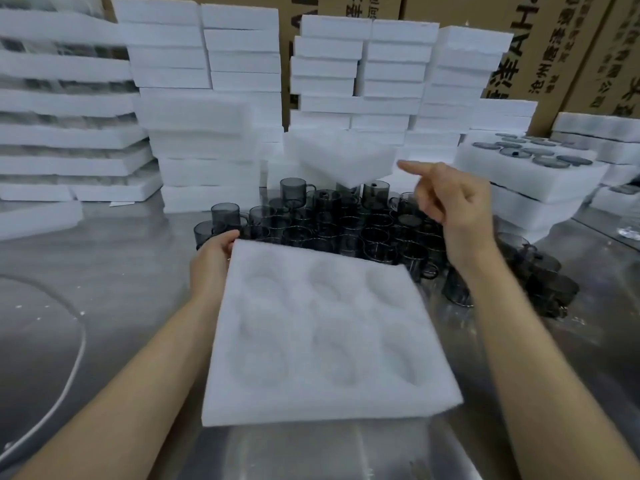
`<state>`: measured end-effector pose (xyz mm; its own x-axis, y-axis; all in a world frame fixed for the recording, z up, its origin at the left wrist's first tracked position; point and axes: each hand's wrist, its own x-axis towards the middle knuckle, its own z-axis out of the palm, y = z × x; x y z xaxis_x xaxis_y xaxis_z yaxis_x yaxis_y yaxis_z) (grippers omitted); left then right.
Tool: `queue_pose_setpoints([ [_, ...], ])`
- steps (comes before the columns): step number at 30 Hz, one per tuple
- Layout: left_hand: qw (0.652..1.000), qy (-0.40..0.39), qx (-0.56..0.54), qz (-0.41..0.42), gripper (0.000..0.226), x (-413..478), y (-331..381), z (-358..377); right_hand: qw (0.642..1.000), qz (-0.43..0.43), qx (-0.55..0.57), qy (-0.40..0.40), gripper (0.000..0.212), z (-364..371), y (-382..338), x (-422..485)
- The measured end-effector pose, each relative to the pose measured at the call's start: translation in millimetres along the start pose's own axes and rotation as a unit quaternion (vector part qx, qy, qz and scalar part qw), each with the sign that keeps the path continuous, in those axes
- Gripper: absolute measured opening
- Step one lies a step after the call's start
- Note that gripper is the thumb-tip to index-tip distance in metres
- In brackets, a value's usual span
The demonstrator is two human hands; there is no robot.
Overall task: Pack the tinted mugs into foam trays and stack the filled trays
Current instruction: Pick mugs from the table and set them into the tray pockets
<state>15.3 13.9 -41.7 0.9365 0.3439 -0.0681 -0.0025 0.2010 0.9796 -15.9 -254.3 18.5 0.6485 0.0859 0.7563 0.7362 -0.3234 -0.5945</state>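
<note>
Head view, foreground: tray (325,334) of white foam, round hollows up and bare, slanted, near edge low over the steel table (104,278); resting there or not, cannot tell. Far left corner pinched by the left hand (214,261), thumb on top, fingers curled under the edge. Right hand (446,206) raised above the mugs (329,226), well apart from the tray, index finger straight and aimed left, remaining fingers loosely curled, clasping nothing. Just past that fingertip, a second tray (339,157), blurred and tilted over the far side of the mugs; touching them or not, cannot tell. Mugs dark-tinted, crowded upright on the table right behind the tray, a few standing higher at the back, a further clump at right beside the right forearm. Farther right, a filled tray (530,174) on top of other foam, grey discs of glass showing in its hollows. Behind everything, tall stacks (207,109) of white foam. At far left, left stacks (62,109) with dark glass visible between the layers. Along the back, printed cardboard boxes (568,46).
</note>
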Motion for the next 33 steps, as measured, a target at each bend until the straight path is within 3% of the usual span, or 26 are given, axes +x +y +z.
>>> queue_pose_setpoints([
  [2, 0.998, 0.023, -0.053, -0.027, 0.011, 6, 0, 0, 0.987, 0.005, -0.118, 0.108, 0.021, 11, 32, -6],
  [4, 0.995, 0.021, -0.088, -0.033, 0.014, 9, -3, 1, 0.958, 0.009, -0.275, 0.078, 0.017, 14, 61, -22],
  [6, 0.997, 0.000, -0.081, -0.016, 0.016, 11, -5, 3, 0.928, 0.000, -0.373, -0.007, 0.015, 11, 80, -35],
  [9, 0.996, -0.074, -0.043, 0.008, 0.015, 14, -9, 4, 0.910, 0.019, -0.399, -0.110, 0.023, 9, 91, -38],
  [11, 0.988, -0.133, 0.059, 0.052, 0.018, 14, -10, 3, 0.906, 0.025, -0.403, -0.131, 0.025, 10, 96, -37],
  [14, 0.945, -0.230, 0.206, 0.108, 0.018, 10, -6, -2, 0.895, 0.031, -0.417, -0.158, 0.020, 11, 99, -40],
  [17, 0.895, -0.312, 0.284, 0.146, 0.007, 8, 2, -11, 0.914, 0.018, -0.388, -0.120, 0.015, 10, 94, -40],
  [20, 0.860, -0.355, 0.333, 0.149, 0.021, 14, 10, -24, 0.945, 0.023, -0.325, -0.001, 0.011, 10, 81, -38],
  [23, 0.826, -0.398, 0.379, 0.127, 0.021, 9, 9, -26, 0.974, 0.049, -0.200, 0.098, 0.009, 8, 71, -34],
  [28, 0.854, -0.324, 0.380, 0.147, 0.021, 4, 0, -18, 0.977, 0.118, -0.049, 0.174, 0.013, -2, 59, -29],
  [33, 0.904, -0.211, 0.332, 0.165, 0.017, -1, -14, -5, 0.967, 0.156, 0.086, 0.180, 0.007, -12, 49, -23],
])
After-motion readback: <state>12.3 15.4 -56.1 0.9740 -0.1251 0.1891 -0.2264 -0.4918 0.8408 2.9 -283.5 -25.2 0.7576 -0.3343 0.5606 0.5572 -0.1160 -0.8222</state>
